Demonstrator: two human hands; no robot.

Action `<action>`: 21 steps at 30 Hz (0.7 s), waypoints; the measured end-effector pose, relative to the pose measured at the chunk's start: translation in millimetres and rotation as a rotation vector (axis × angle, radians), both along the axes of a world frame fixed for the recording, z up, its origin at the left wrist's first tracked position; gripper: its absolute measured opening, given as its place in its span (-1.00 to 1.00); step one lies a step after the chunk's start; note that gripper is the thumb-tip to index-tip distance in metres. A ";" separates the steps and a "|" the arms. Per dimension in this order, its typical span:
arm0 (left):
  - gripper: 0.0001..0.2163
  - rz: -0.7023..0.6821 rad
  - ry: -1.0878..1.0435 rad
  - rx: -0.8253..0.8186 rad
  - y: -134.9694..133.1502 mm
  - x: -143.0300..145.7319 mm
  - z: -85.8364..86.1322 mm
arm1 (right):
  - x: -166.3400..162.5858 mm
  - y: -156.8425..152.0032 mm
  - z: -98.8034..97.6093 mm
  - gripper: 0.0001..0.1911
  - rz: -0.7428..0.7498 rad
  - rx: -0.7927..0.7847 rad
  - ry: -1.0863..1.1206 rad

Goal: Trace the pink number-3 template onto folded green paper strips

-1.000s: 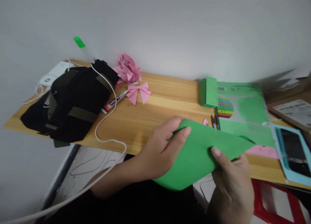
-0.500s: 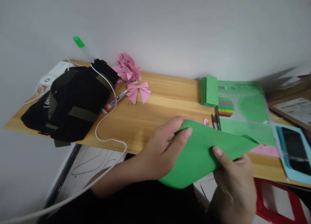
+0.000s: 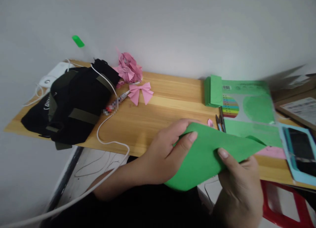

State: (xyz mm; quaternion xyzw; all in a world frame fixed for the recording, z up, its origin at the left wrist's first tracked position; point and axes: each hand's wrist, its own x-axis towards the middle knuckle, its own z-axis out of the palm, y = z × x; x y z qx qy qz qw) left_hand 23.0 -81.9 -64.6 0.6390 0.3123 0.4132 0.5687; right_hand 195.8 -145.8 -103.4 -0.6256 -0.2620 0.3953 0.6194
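Both my hands hold a folded sheet of green paper [image 3: 204, 155] over the front edge of a wooden desk [image 3: 163, 102]. My left hand [image 3: 165, 152] grips its left corner, thumb on top and fingers behind. My right hand [image 3: 239, 185] pinches its lower right part, thumb pressed on the top face. The sheet's right tip points toward a pack of green paper [image 3: 244, 106].
A black bag [image 3: 74, 102] and a white cable [image 3: 108, 135] lie at the left. Pink paper flowers [image 3: 128, 70], a pink paper bow [image 3: 140, 93] and a glue tube [image 3: 116, 104] sit behind. A phone on blue paper [image 3: 300, 152], pens [image 3: 219, 122] and a red stool [image 3: 283, 205] are at the right.
The green sheet and both hands have shifted slightly to the right. The grip is the same.
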 end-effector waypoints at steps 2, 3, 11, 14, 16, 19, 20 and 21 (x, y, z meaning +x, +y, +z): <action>-0.80 0.000 0.011 -0.004 -0.4 0.0 0.2 | 0.4 -0.6 -0.3 -0.45 0.010 -0.002 0.007; -0.80 0.007 0.020 -0.005 -0.6 0.1 0.3 | 0.3 -0.9 -0.1 -0.46 0.010 -0.005 0.010; -0.79 0.028 0.049 -0.015 -1.3 -0.1 -0.1 | -3.3 -0.2 2.8 -0.53 0.004 0.002 -0.015; -0.79 0.016 0.030 -0.022 -0.9 0.1 -0.3 | -2.4 0.4 2.1 -0.56 0.006 0.018 0.012; -0.79 0.015 0.021 -0.020 -0.5 0.1 -0.4 | -1.8 0.2 1.9 -0.53 -0.009 0.022 0.033; -0.80 0.013 0.005 -0.008 -0.2 -0.2 -0.6 | -1.9 0.0 2.4 -0.49 -0.023 0.019 0.028; -0.80 0.012 0.006 -0.008 -0.2 -0.3 -0.8 | -2.2 0.0 2.8 -0.49 -0.021 0.015 0.016; -0.80 0.009 0.010 -0.011 -0.3 -0.4 -1.0 | -2.6 0.2 3.1 -0.49 -0.014 0.011 0.002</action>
